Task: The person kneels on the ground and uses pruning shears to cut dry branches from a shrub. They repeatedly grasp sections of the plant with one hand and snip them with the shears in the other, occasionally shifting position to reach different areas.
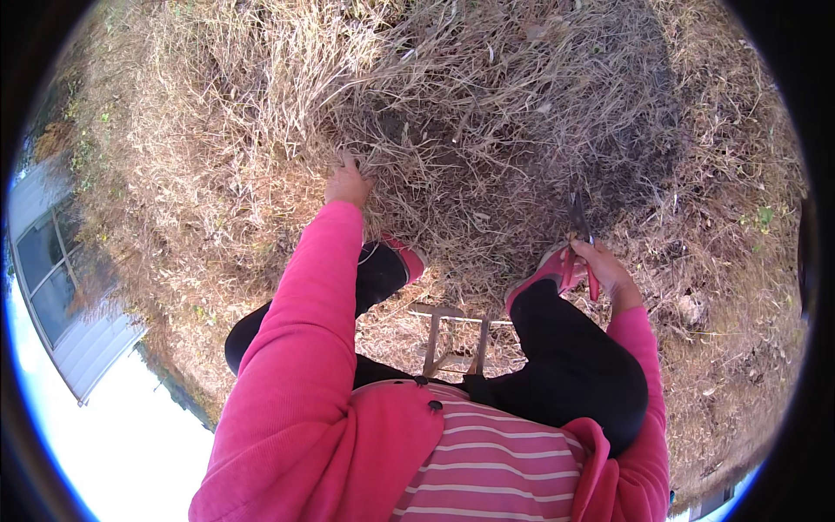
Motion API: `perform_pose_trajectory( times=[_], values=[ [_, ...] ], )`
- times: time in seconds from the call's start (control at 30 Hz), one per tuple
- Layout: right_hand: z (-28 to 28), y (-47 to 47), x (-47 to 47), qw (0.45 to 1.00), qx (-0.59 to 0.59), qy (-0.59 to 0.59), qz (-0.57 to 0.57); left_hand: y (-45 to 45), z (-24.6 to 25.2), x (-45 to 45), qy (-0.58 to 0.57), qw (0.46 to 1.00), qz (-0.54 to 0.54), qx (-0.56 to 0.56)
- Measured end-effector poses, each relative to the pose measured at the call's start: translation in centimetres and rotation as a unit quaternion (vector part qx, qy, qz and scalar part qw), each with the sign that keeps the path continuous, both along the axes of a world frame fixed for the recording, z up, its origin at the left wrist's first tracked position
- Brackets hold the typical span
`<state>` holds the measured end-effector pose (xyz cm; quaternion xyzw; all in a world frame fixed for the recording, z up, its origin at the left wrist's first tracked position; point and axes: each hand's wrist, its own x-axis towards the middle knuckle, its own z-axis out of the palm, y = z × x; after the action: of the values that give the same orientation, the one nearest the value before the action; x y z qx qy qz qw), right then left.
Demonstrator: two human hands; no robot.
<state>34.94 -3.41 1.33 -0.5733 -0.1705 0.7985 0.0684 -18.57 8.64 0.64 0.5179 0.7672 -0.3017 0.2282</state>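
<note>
My left hand reaches down into the dry grass, its fingertips partly hidden among the stems; whether it grips any cannot be told. On the other side, my right hand is closed on the red handles of pruning shears, whose dark blades point away from me over the ground. That hand is just beside my right pink shoe. A patch of dark soil with loose straw lies between and beyond my hands.
A small wooden stool or frame stands between my legs. My left shoe rests on the straw. A building with a window is at the far left. A shadow covers grass at the upper right.
</note>
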Motion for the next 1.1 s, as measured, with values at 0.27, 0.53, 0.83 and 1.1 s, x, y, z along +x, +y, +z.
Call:
perform_pose_trajectory(
  times=[0.27,0.53,0.83,1.1],
  values=[
    [0.0,0.5,-0.5,1.0,0.005,-0.02,0.015,-1.8,-3.9,-1.7,-0.034,0.995,0.09,-0.017],
    [0.0,0.1,-0.7,1.0,0.008,0.004,-0.009,-2.9,1.9,6.6,-0.185,0.982,0.026,0.034],
    [1.7,-0.5,1.3,0.996,0.011,-0.016,-0.085,-8.1,5.2,21.3,-0.427,0.902,0.041,-0.052],
    [1.9,-0.2,0.3,0.995,0.009,0.012,-0.101,-3.1,2.1,7.7,-0.111,0.989,0.037,0.095]
  ],
)
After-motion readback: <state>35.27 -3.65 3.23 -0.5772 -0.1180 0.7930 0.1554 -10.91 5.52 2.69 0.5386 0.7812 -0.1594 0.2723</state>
